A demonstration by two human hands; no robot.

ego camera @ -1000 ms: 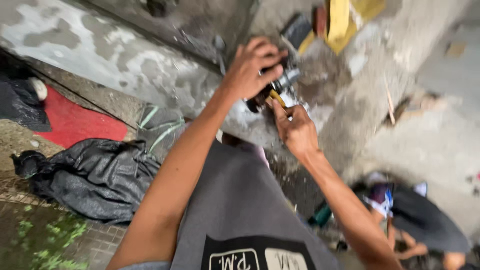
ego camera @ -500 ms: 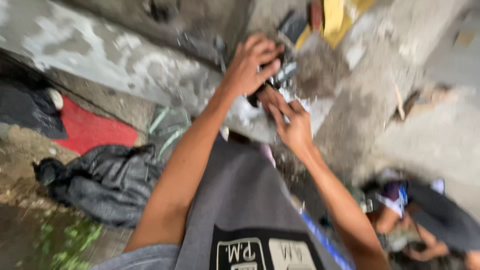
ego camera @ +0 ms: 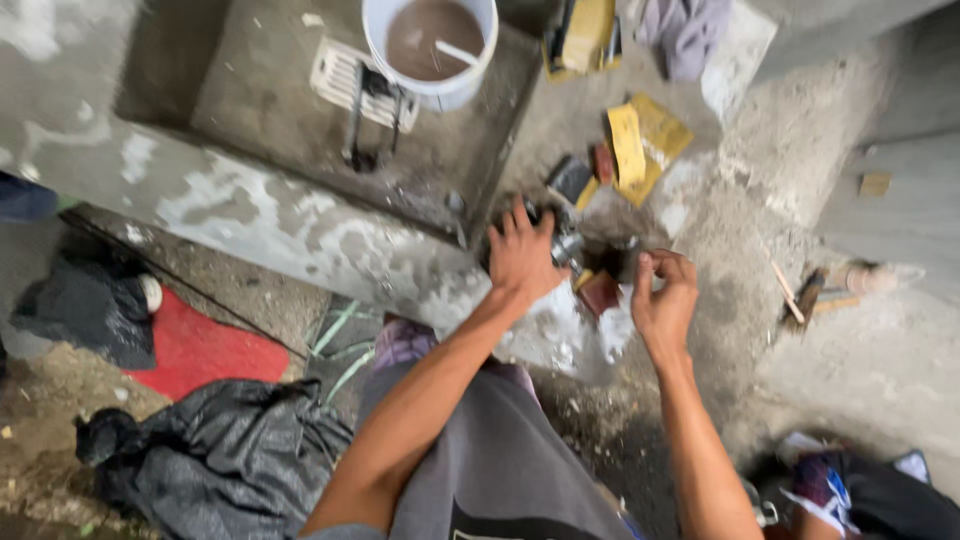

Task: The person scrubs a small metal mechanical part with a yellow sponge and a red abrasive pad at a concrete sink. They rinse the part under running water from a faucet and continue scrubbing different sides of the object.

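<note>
My left hand (ego camera: 522,255) grips a dark power tool with a metal head (ego camera: 566,247), pressed down on the concrete ledge (ego camera: 300,235). My right hand (ego camera: 662,298) hovers just right of it, fingers pinched together around something small that I cannot make out. A small reddish-brown block (ego camera: 601,293) lies between the two hands on wet, whitish concrete. My grey-clad knee (ego camera: 500,450) fills the lower middle.
A white bucket (ego camera: 432,45) of brown water stands in the sunken basin beside a white drain grate (ego camera: 345,72). Yellow sheets (ego camera: 640,145) and a grey rag (ego camera: 685,35) lie beyond. Wooden-handled tool (ego camera: 825,285) right. Black bag (ego camera: 215,460) and red mat (ego camera: 200,350) left.
The view has tilted up, revealing the basin and bucket. My hands have spread apart; the right hand has come off the tool and moved right.
</note>
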